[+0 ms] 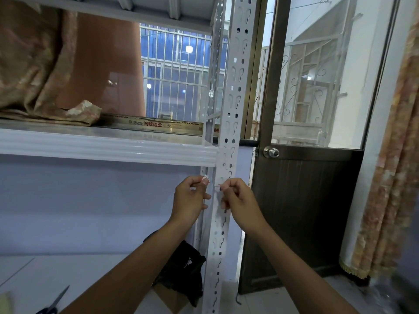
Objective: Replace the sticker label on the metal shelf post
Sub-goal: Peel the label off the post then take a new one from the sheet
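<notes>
A white perforated metal shelf post (233, 91) runs from top to bottom through the middle of the view. My left hand (190, 199) is just left of the post and pinches a small white scrap of sticker (205, 177) between thumb and fingertip. My right hand (238, 198) is in front of the post, just below the shelf, its fingers curled and pinching a thin edge at the post's face. Faint sticker residue shows on the post between and below my hands.
A white shelf board (108, 147) joins the post at the left, with folded patterned fabric (40, 71) on it. Scissors (54, 302) lie on the lower shelf at bottom left, a black bag (183, 270) beside the post. A dark door with a knob (271, 152) stands right.
</notes>
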